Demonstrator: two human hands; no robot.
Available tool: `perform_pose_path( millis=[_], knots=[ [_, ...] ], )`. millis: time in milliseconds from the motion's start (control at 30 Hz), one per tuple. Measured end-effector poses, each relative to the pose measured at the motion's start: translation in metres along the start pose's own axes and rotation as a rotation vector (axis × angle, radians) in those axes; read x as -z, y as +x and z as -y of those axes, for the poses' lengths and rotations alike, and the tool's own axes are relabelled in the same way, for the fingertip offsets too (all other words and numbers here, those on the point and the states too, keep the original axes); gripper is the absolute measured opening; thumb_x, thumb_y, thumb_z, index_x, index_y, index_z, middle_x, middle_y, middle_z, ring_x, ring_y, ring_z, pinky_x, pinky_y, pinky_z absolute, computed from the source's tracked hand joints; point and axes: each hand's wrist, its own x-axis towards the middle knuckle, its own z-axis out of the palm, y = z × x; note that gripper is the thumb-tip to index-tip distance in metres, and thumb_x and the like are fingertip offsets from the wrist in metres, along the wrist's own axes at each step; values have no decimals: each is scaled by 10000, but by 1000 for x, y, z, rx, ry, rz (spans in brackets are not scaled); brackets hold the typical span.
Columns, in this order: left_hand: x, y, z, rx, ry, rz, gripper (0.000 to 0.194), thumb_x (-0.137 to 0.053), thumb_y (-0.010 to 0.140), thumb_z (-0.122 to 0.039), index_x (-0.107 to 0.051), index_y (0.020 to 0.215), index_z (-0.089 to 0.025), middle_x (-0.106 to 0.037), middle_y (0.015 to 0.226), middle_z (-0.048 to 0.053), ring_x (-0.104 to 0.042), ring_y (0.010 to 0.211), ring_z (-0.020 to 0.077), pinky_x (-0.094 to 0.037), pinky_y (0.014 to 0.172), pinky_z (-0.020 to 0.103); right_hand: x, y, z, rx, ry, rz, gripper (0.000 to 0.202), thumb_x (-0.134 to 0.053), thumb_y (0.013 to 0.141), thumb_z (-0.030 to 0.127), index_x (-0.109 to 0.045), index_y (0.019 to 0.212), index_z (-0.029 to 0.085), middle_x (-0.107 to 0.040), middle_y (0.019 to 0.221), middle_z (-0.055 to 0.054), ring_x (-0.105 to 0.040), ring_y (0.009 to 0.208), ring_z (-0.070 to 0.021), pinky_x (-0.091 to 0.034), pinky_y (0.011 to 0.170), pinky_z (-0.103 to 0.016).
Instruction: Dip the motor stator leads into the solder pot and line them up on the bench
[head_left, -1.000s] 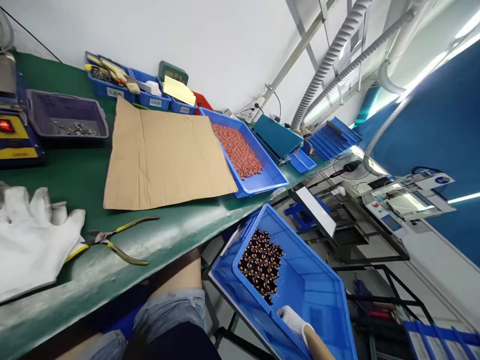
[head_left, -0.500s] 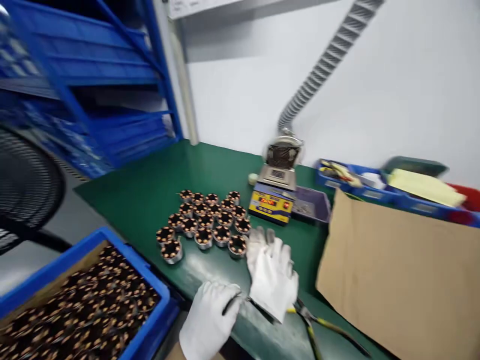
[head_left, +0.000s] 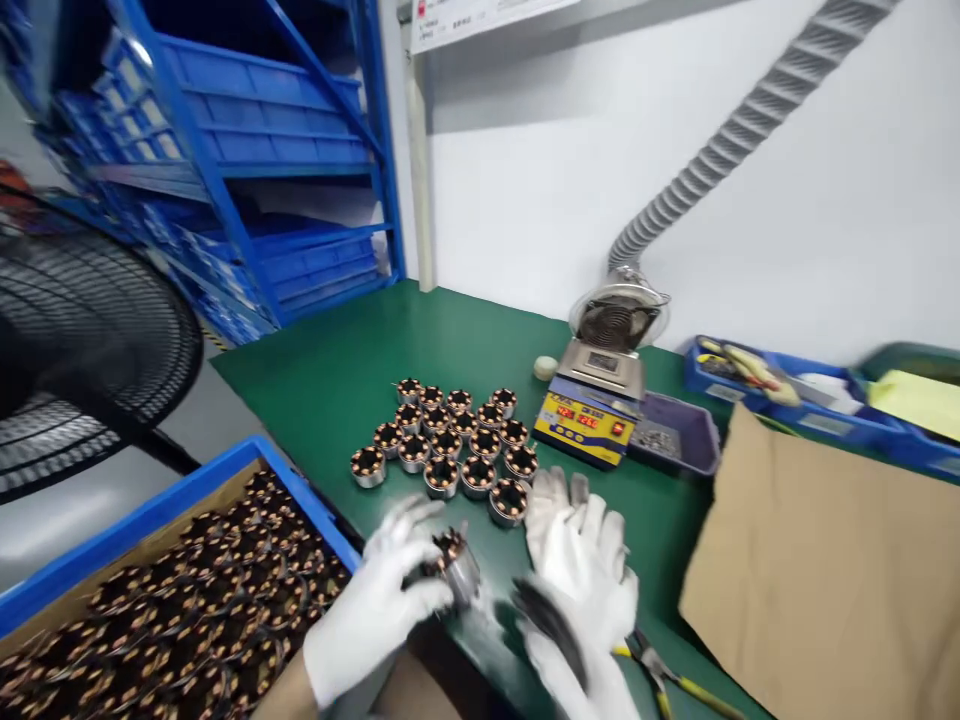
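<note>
Curled left hand in a white glove, lower middle of the frame, thumb and fingers bent at the near side of a tilted, silvery ring-shaped core with copper windings. Motion blur; cannot tell whether it is pinched. Right hand, also white-gloved, lower middle right, a dark curved shape across it; its grip cannot be told.

Largest first: green-topped workbench across the centre. Black wire-cage fan at left. Blue plastic crate, lower left, thickly filled with more wound cores. Creased brown cardboard sheet, lower right. Yellow-and-blue unit with red lit digits, right of centre. Loose white gloves, lying just above the right hand. Yellow-handled pliers, lower right. Standing cores in a loose cluster at centre, about eighteen, openings up.

Progress, as judged: a small batch stands on the bench, one core sits apart from it at the left hand, far more lie in the crate. Whether any are finished, cannot tell.
</note>
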Motion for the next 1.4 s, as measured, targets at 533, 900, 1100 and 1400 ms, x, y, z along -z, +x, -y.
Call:
perform_pose_path(
  millis=[533, 900, 1100, 1400],
  knots=[
    [-49, 5, -81, 92, -924, -30, 343, -514, 856, -490, -679, 689, -240, -728, 821, 59, -668, 825, 218, -532, 756, 285, 77, -101, -15, -392, 1562, 635, 576, -734, 618, 543, -658, 1060, 181, -692, 870, -117, -652, 896, -304, -525, 738, -471],
    [-40, -3, -93, 3, -911, 338, 712, -842, 527, -498, -615, 1169, -291, -589, 1259, 88, -491, 1189, 322, -351, 1051, 439, 92, -111, -16, -625, 1686, 488, 365, -711, 708, 482, -709, 968, 225, -707, 987, -83, -617, 1037, -259, -496, 873, -422],
    [-36, 9, -105, 221, -1338, 129, 314, -726, 702, -511, -706, 660, -200, -705, 814, 65, -652, 781, 212, -518, 736, 272, 103, -111, -1, -491, 1751, 703, 430, -723, 696, 472, -678, 1001, 171, -711, 860, -100, -666, 763, -236, -527, 687, -379],
    [-33, -5, -105, 131, -1260, 521, 667, -851, 546, -225, -609, 1165, -293, -581, 1255, 67, -556, 1103, 309, -499, 887, 367, 111, -106, 0, -636, 1963, 748, 441, -663, 702, 578, -709, 979, 239, -716, 1028, -60, -649, 945, -239, -496, 854, -440]
  ],
)
